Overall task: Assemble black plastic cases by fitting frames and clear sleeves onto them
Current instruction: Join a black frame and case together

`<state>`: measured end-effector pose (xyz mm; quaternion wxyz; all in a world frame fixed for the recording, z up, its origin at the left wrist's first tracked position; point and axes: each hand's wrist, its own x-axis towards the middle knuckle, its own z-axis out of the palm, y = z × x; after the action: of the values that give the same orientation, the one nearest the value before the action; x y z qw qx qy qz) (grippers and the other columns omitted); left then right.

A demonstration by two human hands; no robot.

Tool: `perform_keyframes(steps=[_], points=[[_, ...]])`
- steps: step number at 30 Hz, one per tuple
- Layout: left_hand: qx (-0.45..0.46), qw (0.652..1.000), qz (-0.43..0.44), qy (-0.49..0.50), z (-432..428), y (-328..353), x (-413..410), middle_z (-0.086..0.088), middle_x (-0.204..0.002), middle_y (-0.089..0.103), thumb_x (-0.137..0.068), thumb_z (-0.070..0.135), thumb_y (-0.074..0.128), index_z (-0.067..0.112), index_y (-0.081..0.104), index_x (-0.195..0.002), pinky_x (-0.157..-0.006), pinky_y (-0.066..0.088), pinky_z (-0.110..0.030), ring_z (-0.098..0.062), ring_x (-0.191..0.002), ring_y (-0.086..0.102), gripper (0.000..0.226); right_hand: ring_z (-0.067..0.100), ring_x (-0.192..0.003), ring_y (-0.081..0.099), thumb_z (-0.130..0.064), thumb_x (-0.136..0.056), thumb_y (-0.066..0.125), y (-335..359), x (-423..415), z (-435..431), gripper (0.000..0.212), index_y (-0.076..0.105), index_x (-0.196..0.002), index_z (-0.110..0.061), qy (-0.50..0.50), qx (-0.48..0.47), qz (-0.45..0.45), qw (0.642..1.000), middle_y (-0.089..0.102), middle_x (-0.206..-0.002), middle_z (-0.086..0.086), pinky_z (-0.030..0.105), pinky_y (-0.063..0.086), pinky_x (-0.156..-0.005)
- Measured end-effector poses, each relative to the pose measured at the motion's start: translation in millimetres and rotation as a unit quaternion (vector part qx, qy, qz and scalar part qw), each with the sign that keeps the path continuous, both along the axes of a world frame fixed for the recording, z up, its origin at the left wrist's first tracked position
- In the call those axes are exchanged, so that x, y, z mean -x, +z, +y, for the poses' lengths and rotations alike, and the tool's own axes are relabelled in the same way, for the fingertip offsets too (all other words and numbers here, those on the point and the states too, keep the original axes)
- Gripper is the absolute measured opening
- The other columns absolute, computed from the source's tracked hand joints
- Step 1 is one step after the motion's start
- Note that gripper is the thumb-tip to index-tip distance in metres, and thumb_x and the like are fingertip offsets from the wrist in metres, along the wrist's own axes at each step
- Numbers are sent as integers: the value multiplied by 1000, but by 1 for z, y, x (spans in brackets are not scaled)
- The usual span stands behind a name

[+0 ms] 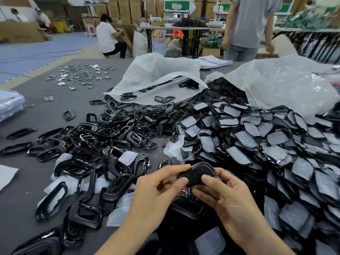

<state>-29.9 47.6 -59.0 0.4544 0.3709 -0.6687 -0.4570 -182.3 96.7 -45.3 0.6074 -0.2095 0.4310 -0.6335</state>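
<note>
Black plastic case (pixel 197 173) is held up between both hands, just above the near edge of the counter (pixel 55 111). Its left end is pinched between the thumb and fingers (pixel 174 169) of the left hand (pixel 156 192). The thumb of the right hand (pixel 230 197) is pressed onto its face, and the rest of that hand is curled beneath it. A glossy rim is seen along the case's far edge, which suggests that a frame is being seated. Whether it is snapped fully home cannot be told, and no clear sleeve is made out on this piece.

Beyond and to the left of the fingers, a heap of loose black frames (pixel 110 133) is spread over the counter. A few clear sleeves (pixel 127 158) are scattered through it, close to the left fingers. To the right of the fingers and beyond them, a much larger heap of sleeved black pieces (pixel 276 144) is spilled from an opened plastic bag (pixel 285 83). Whether these are finished or are only awaiting frames cannot be judged. Small metallic parts (pixel 81 76) are strewn well beyond the fingers, to the far left.

The work is judged to be at the fitting step of a single unit, with very many pieces left to be assembled.
</note>
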Motion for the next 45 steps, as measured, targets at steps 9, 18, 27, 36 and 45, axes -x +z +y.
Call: perform_keyframes(steps=[9,18,27,36,45], points=[[-72,997,0,-30,-5,7,-5,15,-63,67,-87,8,65,28,73,-69,-61,41,-5,7,-59,57,28,25,-79,71,-3,-64,64,0,0,1,30,62,-92,8,42,15,17,999,71,-94,24,26,58,-66],[-45,998,-41,-31,-4,3,-4,10,-60,56,-92,28,54,24,62,-73,-58,39,-15,-5,-58,49,20,25,-71,70,-5,-67,64,2,-1,1,23,63,-88,4,40,29,36,998,71,-88,25,25,59,-64],[-44,996,-74,-35,-3,-2,-4,8,-63,60,-95,16,56,25,62,-80,-62,42,-22,-7,-62,53,19,21,-67,67,-7,-67,65,-3,-4,-1,20,67,-86,-1,1,25,50,998,70,-84,20,24,56,-60],[-38,997,-74,-4,1,-3,0,6,-68,73,-93,11,61,24,66,-79,-67,48,-14,-5,-66,68,20,19,-58,67,7,-83,57,-7,-8,-2,15,61,-86,-7,-71,26,81,994,69,-76,14,21,51,-50],[-120,990,28,-63,2,2,0,-6,-72,74,-92,10,59,11,67,-83,-63,52,-18,-15,-62,69,12,21,-65,69,-6,-67,64,-5,-5,-2,25,60,-92,-7,-57,68,22,996,70,-75,12,24,55,-58]])
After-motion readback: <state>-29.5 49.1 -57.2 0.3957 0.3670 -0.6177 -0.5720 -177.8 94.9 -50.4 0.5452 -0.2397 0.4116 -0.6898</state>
